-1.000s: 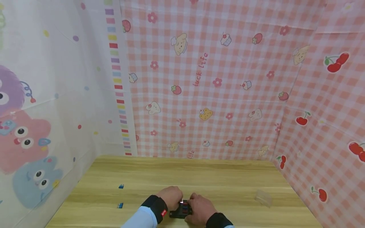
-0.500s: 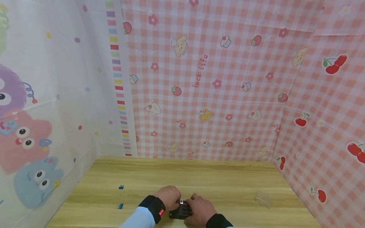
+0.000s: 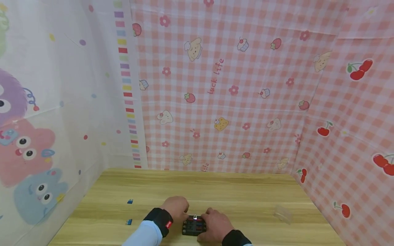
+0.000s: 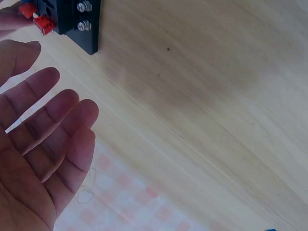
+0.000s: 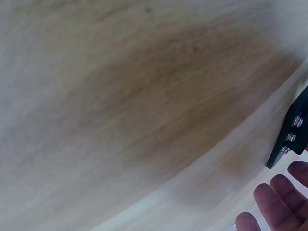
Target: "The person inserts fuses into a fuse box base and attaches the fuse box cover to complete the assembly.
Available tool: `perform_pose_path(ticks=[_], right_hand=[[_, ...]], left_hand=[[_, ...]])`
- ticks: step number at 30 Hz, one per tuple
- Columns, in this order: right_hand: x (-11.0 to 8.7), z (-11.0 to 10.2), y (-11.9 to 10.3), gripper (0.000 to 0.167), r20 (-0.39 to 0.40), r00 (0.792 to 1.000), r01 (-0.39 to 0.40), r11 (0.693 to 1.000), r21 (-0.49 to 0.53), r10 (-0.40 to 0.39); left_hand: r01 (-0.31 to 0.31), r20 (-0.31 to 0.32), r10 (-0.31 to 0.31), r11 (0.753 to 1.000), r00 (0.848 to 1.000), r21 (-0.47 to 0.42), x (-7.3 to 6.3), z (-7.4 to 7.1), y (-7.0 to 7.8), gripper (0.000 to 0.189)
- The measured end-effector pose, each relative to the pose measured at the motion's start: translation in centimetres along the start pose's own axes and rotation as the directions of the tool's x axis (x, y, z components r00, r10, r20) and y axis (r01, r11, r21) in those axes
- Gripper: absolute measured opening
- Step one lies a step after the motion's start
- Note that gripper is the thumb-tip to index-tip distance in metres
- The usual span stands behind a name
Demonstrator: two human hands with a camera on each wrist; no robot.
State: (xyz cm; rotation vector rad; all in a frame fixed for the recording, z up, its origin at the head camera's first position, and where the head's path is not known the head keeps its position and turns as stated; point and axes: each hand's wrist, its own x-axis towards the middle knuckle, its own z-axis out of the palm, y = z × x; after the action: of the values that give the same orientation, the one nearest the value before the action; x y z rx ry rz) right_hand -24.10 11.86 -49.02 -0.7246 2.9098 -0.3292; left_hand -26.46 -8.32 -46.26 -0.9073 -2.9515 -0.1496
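Gripping the black fuse block (image 3: 193, 226) by its right end, the right hand (image 3: 217, 225) has fingers at the far corner and thumb at the near one. Block sits on the table (image 3: 234, 191), close to the person, between the two hands. Terminal screws (image 4: 84, 25) line one edge; a red fuse (image 4: 44, 25) stands in the block, and the head view shows more red and blue among its slots (too small to count). A shiny metal tab (image 3: 195, 217) shows at the far edge.

Left hand (image 3: 176, 207) is just beside the block's far left corner. Its wrist view shows the fingers loosely extended and slightly bent, with nothing held; whether any fingertip touches the block, cannot tell. Black wristbands on both arms.

Further out, left: a blue fuse (image 3: 128, 222) lies loose on the wood, well apart from the block, with a second blue fuse (image 3: 130, 201) beyond it. On the right, also apart, lies a clear plastic cover (image 3: 282, 214) (hard to see against the wood grain). Behind the table hangs pink checked cloth (image 3: 221, 102).

Progress, as judged: fitting is partly done, since some fuses are seated. Left over: two loose blue fuses and the cover, which is off the block (assuming it belongs there).
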Motion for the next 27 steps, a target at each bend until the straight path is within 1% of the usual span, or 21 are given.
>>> perform_pose_path(ticks=[7,11,14,17,22,27], right_hand=[[-0.2,0.0,0.1,0.057,-0.013,1.000,-0.013,1.000,-0.013,0.013],[-0.2,-0.1,0.2,0.059,-0.028,1.000,-0.007,0.999,-0.038,0.006],[-0.2,-0.2,0.2,0.061,-0.023,1.000,-0.012,0.999,-0.046,0.010],[-0.2,-0.3,0.1,0.062,-0.013,1.000,-0.023,0.999,-0.047,0.022],[-0.2,-0.2,0.2,0.063,-0.014,1.000,-0.019,0.998,-0.052,0.018],[-0.2,-0.1,0.3,0.063,-0.023,1.000,-0.020,0.999,-0.043,0.019]], left_hand=[[0.068,0.006,-0.068,0.998,0.998,-0.006,-0.5,-0.7,-0.6,0.020],[0.085,-0.014,-0.085,0.996,0.996,0.000,-0.7,-0.8,-1.2,0.021],[0.107,-0.027,-0.107,0.994,0.994,-0.005,-0.9,-0.9,-1.7,0.022],[0.137,-0.035,-0.138,0.990,0.990,-0.011,-1.1,-0.8,-2.3,0.022],[0.186,-0.040,-0.187,0.982,0.982,-0.014,-1.4,-0.6,-3.3,0.023],[0.227,-0.033,-0.229,0.973,0.973,-0.048,-1.7,-0.4,-4.2,0.023]])
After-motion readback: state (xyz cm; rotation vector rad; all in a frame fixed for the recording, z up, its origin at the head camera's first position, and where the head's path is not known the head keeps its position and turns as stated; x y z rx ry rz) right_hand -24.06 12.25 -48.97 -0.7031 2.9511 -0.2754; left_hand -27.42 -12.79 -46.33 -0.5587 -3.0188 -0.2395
